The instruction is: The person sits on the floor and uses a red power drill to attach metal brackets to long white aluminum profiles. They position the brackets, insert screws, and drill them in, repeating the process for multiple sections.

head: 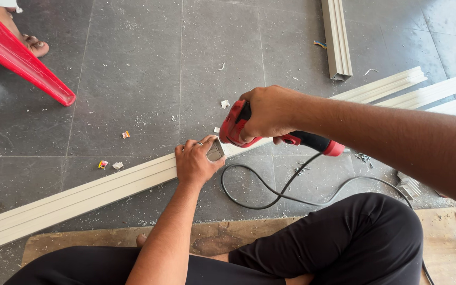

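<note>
The left hand (196, 163) presses a small grey metal bracket (216, 151) onto the long cream profile (80, 198) lying on the floor. Just behind, the right hand (267, 112) grips tight a red-black drill (238, 126), its nose down at the bracket.

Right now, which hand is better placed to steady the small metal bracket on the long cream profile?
Left hand: it already pinches the small metal bracket on the long cream profile; the right hand grips the red drill.

A red plastic chair leg (25, 58) slants beside another person's bare foot (30, 43) on grey floor tiles (127, 79).
</note>
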